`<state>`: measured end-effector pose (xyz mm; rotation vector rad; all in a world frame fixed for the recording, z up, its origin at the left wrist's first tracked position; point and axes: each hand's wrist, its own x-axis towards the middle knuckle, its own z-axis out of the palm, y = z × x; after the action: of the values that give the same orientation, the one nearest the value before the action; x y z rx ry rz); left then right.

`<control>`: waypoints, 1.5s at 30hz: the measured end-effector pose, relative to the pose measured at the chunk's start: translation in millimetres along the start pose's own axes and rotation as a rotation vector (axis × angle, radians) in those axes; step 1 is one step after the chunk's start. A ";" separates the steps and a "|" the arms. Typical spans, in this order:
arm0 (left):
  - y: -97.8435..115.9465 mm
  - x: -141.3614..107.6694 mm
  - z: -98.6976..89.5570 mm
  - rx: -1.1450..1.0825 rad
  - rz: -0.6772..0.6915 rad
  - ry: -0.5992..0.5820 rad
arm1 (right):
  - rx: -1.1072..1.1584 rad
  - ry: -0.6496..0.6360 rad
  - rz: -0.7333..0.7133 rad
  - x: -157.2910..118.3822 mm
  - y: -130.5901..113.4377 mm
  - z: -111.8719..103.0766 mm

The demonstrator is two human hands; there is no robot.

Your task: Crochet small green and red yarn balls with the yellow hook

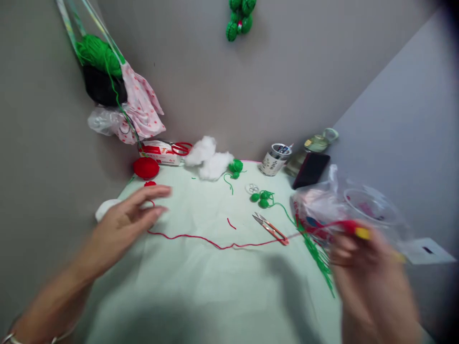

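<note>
My left hand (134,212) is raised at the left, thumb and fingers apart, holding nothing. Just behind its fingers, red yarn (220,247) runs down and then sags across toward my right side. My right hand (369,267), blurred by motion, is closed around a small red yarn piece (347,225). Something yellow, perhaps a crochet hook's handle, shows at its fingers. A red yarn ball (146,168) sits at the back left, with a smaller red piece (149,184) partly behind my left hand. Thread snips (270,228) lie under the strand.
White stuffing (214,165), a tissue box (161,154) and red-handled scissors (181,148) line the back. Green crocheted pieces (263,198) and green yarn ends (319,263) lie right of centre. A pen can (275,160), phone (311,170) and plastic bag (315,200) stand at the right.
</note>
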<state>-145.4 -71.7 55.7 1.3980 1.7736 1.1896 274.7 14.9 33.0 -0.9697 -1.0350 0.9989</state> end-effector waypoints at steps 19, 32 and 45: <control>54.7 30.4 156.3 -0.360 0.498 -0.226 | -0.093 -0.284 -0.221 -46.0 12.5 85.1; 59.3 22.6 170.3 -0.835 -0.214 -0.561 | -0.309 -0.297 -0.285 -48.4 22.2 82.2; 51.0 18.1 177.9 -0.778 -0.294 -0.507 | 0.035 -0.138 0.030 -42.0 38.0 89.9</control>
<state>23.7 -0.3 25.8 0.8300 0.9530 1.0657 172.9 -2.1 7.9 -0.8995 -1.1158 1.1171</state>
